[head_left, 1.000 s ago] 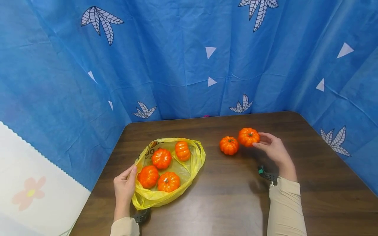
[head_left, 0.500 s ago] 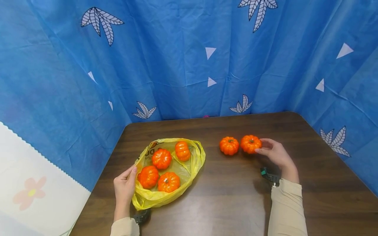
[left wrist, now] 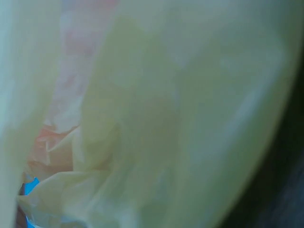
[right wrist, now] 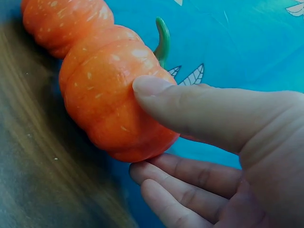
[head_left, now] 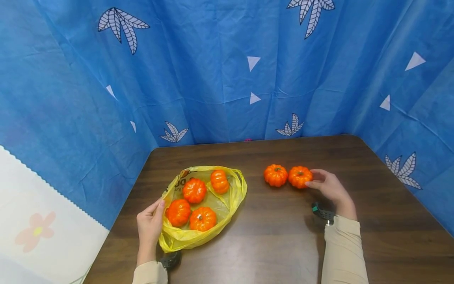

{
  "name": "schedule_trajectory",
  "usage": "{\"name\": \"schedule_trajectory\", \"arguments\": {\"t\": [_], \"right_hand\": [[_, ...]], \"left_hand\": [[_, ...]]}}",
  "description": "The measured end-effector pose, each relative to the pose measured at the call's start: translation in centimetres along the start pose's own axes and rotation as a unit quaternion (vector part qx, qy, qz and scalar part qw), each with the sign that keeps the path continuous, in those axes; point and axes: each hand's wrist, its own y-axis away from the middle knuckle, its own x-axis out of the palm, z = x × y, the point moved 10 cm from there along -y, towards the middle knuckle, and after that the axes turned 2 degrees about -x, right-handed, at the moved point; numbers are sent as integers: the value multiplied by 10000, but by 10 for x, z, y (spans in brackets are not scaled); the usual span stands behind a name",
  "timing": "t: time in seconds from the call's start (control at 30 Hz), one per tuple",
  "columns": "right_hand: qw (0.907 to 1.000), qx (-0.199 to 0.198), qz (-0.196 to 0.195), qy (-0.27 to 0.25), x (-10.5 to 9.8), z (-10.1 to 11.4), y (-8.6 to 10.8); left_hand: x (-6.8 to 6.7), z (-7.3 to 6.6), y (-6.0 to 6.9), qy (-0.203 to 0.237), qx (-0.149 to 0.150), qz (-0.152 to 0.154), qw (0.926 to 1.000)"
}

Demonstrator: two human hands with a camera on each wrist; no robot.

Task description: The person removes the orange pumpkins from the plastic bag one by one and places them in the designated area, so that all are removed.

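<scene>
My left hand (head_left: 149, 225) pinches the left rim of a yellow plastic bag (head_left: 232, 207), which lies with its mouth spread wide. Several small orange pumpkins (head_left: 203, 219) are inside it. In the left wrist view, blurred yellow plastic (left wrist: 142, 109) fills most of the picture. To the right of the bag, my right hand (head_left: 333, 191) holds a pumpkin (head_left: 300, 177) by its right side. The right wrist view shows the thumb on that pumpkin's ribbed skin (right wrist: 104, 99), below its green stem; some fingertips are hidden behind it. Another pumpkin (head_left: 275, 175) sits close on its left.
The dark wooden table (head_left: 269, 240) carries everything. A blue curtain (head_left: 227, 79) with leaf prints hangs along its back and sides. White cloth with a flower print (head_left: 35, 232) lies at the lower left. Each wrist wears a dark camera mount (head_left: 322, 213).
My right hand has lowered its pumpkin toward the table, beside the other loose one. The left hand and the bag have stayed in place.
</scene>
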Motion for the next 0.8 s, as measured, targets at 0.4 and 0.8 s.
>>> {"name": "schedule_trajectory", "arguments": {"t": [0.4,0.8], "right_hand": [[9998,132,116,-88,5,-8,-3],[9997,41,200,-130,8,-4,-5]], "left_hand": [[1,-1,0,49,94,8,9999],[1,-6,2,81,118,12,9999]]}}
